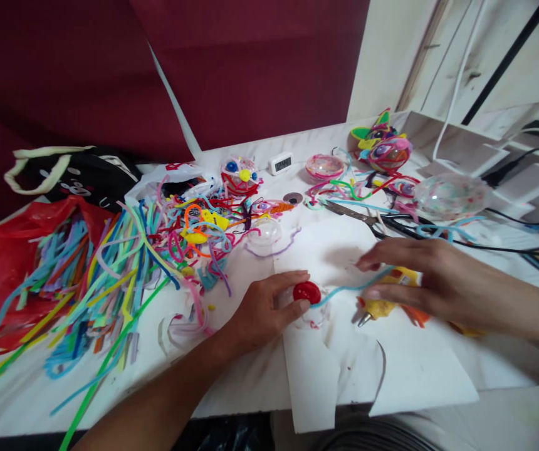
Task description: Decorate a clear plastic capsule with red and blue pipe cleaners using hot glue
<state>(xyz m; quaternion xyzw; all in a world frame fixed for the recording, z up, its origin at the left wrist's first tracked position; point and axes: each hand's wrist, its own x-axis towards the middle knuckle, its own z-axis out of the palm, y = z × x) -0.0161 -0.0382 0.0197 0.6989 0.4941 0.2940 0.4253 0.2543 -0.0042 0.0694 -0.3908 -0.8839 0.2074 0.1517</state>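
My left hand (pixel 279 300) grips a round red cap-like piece (pixel 306 292) between thumb and fingers. Beneath it is a clear plastic dome (pixel 314 316), partly covered by the hand. From the red piece's edge a light-blue pipe cleaner (pixel 349 288) runs right, toward my right hand (pixel 410 275). That hand is slightly blurred, with index finger and thumb apart and the strand passing through the gap. Its lower fingers are hidden. A yellow glue gun (pixel 382 307) lies under the right hand, its metal nozzle pointing down-left.
Loose pipe cleaners (pixel 109 275) spill from a red bag (pixel 20 250) at left. White paper (pixel 420 363) covers the work spot. Scissors (pixel 354 213), a clear bowl (pixel 452 195), a small digital clock (pixel 281 164) and decorated balls (pixel 240 175) stand behind. Black cables (pixel 523 250) cross the right side.
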